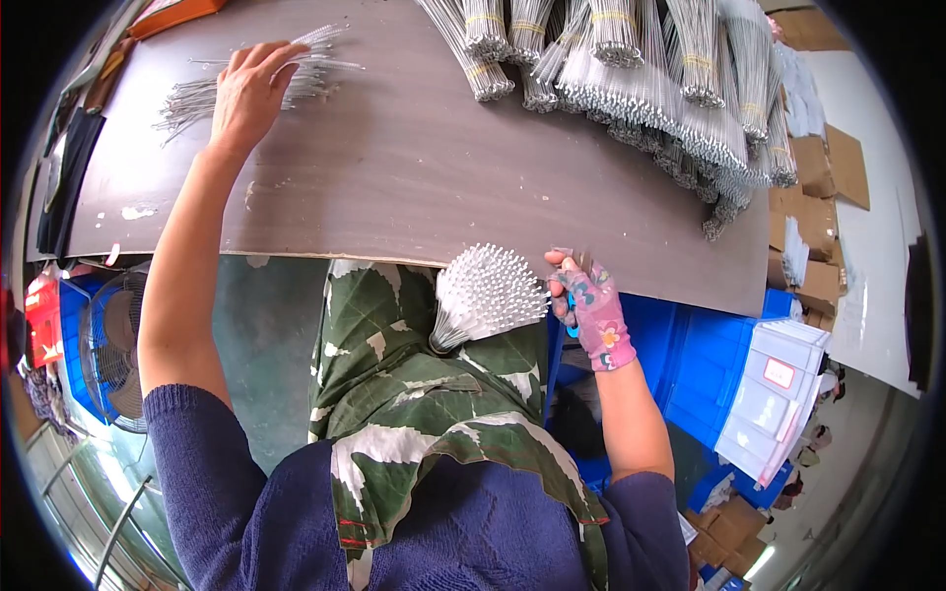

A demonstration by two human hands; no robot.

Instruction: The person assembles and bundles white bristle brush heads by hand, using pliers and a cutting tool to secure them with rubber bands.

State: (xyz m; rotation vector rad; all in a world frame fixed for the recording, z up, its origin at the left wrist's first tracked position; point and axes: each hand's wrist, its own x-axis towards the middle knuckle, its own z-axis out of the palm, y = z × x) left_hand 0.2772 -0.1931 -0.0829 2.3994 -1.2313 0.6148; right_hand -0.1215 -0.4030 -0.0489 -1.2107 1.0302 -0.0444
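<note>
My bare left hand [251, 94] rests over a loose pile of thin wire brushes [187, 103] at the table's far left. Its fingers are bent over the pile, with the thumb apart from the index finger. My right hand [598, 320] wears a pink flowered glove that leaves the fingertips bare. Those fingers are curled together near the table's front edge; a bit of blue shows among them, too small to name. Just left of this hand, a fanned bundle of white-tipped thin wire brushes [490, 294] stands in my lap, its narrow end downward.
Several tied bundles of wire brushes [616, 39] are heaped on the brown table [394, 167] at the far right. Blue bins [695, 364] and cardboard boxes [813, 167] stand to the right. A fan [118, 345] stands below the table at left, and an orange tray [172, 15] lies behind the pile.
</note>
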